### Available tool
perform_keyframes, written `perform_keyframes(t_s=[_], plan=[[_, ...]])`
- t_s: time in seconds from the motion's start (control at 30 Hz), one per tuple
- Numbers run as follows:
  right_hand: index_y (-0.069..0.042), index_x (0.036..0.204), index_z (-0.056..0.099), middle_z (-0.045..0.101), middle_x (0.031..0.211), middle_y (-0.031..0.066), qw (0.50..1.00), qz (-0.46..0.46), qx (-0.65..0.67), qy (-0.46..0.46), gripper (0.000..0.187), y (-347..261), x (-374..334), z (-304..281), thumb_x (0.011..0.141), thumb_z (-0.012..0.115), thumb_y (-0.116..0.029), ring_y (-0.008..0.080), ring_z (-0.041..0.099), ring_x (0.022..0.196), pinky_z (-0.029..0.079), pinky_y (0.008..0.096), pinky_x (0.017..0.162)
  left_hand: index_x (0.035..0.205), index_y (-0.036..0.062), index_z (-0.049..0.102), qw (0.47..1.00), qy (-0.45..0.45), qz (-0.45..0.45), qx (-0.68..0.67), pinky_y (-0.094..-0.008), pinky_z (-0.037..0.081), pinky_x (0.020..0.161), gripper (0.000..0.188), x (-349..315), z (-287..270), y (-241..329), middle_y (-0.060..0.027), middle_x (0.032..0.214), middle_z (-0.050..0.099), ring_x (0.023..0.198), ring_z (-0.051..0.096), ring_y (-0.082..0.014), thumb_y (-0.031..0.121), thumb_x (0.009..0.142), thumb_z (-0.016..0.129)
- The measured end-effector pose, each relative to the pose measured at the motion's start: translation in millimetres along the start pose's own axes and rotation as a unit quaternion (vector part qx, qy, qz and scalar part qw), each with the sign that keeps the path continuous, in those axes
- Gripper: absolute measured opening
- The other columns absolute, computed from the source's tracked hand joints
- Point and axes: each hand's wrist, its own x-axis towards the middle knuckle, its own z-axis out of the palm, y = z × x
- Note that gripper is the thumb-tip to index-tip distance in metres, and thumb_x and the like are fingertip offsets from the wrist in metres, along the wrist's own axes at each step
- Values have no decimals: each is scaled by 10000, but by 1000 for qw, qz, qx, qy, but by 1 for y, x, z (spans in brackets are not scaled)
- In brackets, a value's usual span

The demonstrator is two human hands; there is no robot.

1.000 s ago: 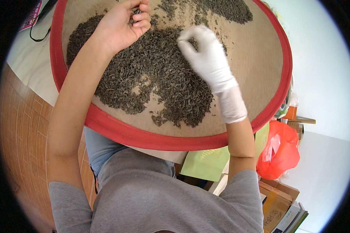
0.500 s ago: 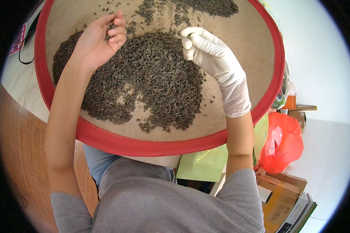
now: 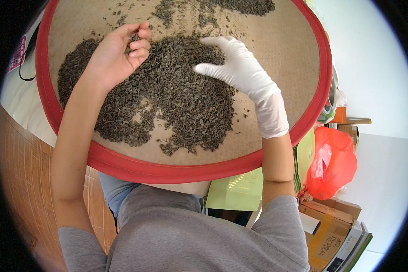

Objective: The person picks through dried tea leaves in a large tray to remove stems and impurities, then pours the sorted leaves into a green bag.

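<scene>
Dark, curled dried tea leaves [image 3: 186, 104] lie in a wide heap on a round beige tray [image 3: 285, 68] with a red cloth rim. My bare left hand [image 3: 120, 54] hovers over the heap's left part, palm turned up and fingers curled round some leaves [image 3: 134, 40]. My right hand [image 3: 238, 68], in a white glove, is over the heap's right edge. Its thumb and fingers are spread apart, and I see nothing between them. Whether its fingertips touch the leaves I cannot tell.
More leaves [image 3: 249, 6] lie at the tray's far side, with scattered bits between. A green plastic container [image 3: 235, 192] sits below the near rim. To the right are a red plastic bag [image 3: 333, 158] and cardboard boxes [image 3: 328, 231]. Tiled floor [image 3: 31, 172] shows at left.
My right hand has opened from a pinch on a small bit, thumb and fingers now spread above the leaves. My left hand has shifted slightly nearer to me, still curled round leaves.
</scene>
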Motion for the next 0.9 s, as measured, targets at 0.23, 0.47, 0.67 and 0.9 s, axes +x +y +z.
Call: perform_keyframes(t_s=[0.23, 0.47, 0.67, 0.9], plan=[[-108, 1417, 369, 354, 1408, 288, 977, -201, -50, 53, 1096, -4, 35, 60, 565, 733, -694, 457, 343, 1302, 285, 500, 1087, 1021, -3, 463, 999, -35, 15, -13, -186, 324, 499, 150, 3, -12, 4, -18, 803, 447, 601, 352, -70, 116, 1003, 373], [-170, 1101, 634, 569, 1125, 115, 975, -193, -100, -51, 463, -41, 31, 65, 679, 744, -324, 304, 564, 1035, 477, 387, 908, 1022, -8, 453, 997, -48, 11, -51, -217, 322, 521, 167, 8, -24, 16, -24, 818, 444, 609, 350, -88, 120, 1019, 346], [-81, 1059, 615, 620, 1099, 62, 963, -112, 224, -100, 309, -4, 22, 33, 764, 653, -165, 170, 583, 1010, 477, 317, 928, 988, 5, 465, 997, -65, 19, -43, -230, 318, 536, 172, 9, -25, 19, -20, 815, 440, 613, 338, -92, 127, 1022, 349], [-137, 1188, 617, 612, 1143, 68, 914, -37, 363, -179, 450, 14, 10, -24, 802, 726, -340, 163, 528, 1121, 372, 314, 1014, 986, 13, 472, 997, -35, 11, -74, -230, 311, 517, 169, 8, -18, 24, -22, 814, 438, 608, 339, -92, 136, 1018, 362]])
